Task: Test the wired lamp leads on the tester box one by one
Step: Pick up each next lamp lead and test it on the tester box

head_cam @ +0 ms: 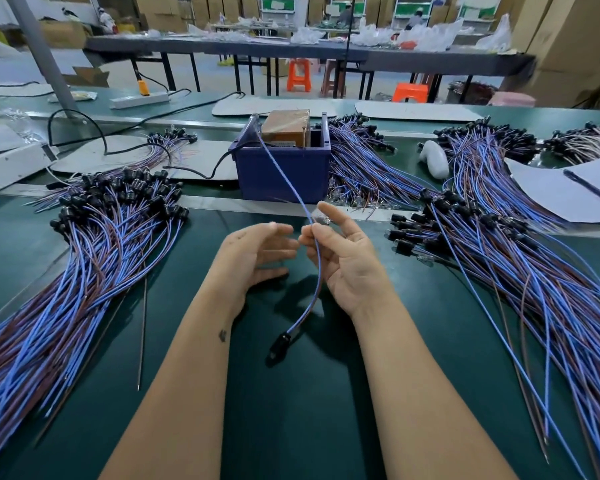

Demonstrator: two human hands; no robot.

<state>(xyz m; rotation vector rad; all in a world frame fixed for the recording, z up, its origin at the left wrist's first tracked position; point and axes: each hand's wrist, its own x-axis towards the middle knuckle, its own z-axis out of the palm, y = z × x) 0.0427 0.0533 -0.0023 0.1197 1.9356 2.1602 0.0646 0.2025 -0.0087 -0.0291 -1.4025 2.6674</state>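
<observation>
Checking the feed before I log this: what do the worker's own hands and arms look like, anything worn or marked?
Both forearms are bare, with no sleeves in view. The left hand and right hand wear no gloves, rings or watch. A small dark mark sits on the left forearm.

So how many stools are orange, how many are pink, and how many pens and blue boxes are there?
Orange stools: 2
Pink stools: 1
Pens: 1
Blue boxes: 1
Total: 5
</observation>
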